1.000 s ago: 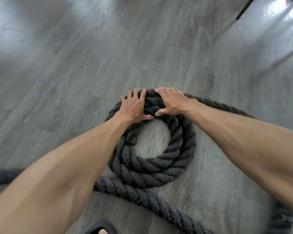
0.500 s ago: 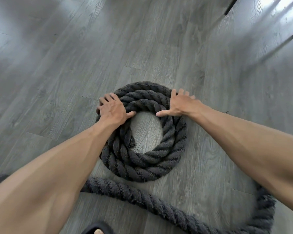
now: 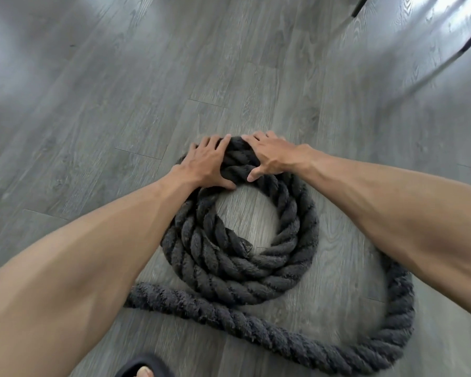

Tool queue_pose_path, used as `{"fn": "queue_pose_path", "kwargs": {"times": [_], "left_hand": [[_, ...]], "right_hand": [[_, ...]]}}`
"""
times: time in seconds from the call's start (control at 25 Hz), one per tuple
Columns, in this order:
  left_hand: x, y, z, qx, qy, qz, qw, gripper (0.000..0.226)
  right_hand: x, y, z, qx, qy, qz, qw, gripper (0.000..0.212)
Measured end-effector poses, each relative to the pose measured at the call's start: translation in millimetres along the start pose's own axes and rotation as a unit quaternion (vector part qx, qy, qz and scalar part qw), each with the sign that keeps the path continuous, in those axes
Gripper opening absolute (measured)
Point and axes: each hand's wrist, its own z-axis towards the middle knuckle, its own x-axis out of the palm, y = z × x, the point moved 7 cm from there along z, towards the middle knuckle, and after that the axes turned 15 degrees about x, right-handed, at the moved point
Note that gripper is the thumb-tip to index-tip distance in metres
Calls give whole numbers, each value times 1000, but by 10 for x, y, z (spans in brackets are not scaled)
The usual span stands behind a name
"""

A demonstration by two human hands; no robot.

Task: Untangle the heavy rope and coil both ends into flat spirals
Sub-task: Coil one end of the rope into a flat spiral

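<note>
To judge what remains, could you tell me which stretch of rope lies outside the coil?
The loose stretch along the near side: it runs singly, while the coil lies in packed turns.

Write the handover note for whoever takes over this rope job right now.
Thick dark grey twisted rope: one end lies in a flat coil of a few wraps on the grey plank floor, its tip at the inner edge, middle open.
Left hand: palm down on the coil's far side, fingers spread.
Right hand: the same, beside it.
Loose length curves round the coil's near and right sides.
Done: first spiral begun.
Left: wind in the loose length; coil the other end, which is out of view.
</note>
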Motion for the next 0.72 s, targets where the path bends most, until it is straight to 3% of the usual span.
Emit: {"fn": "queue_pose_path", "kwargs": {"times": [0.28,0.4,0.56,0.72], "left_hand": [[36,75,-207,-118,-1,-1,993,135],[60,96,-267,-162,-15,-21,986,135],[35,50,-273,-203,-29,-24,979,134],[31,43,-234,-221,0,-53,974,134]], "right_hand": [[177,-584,-159,139,15,21,990,130],[189,-806,-262,187,63,25,980,135],[386,-938,-484,227,122,7,966,150],[403,-927,-460,230,116,49,965,147]]}}
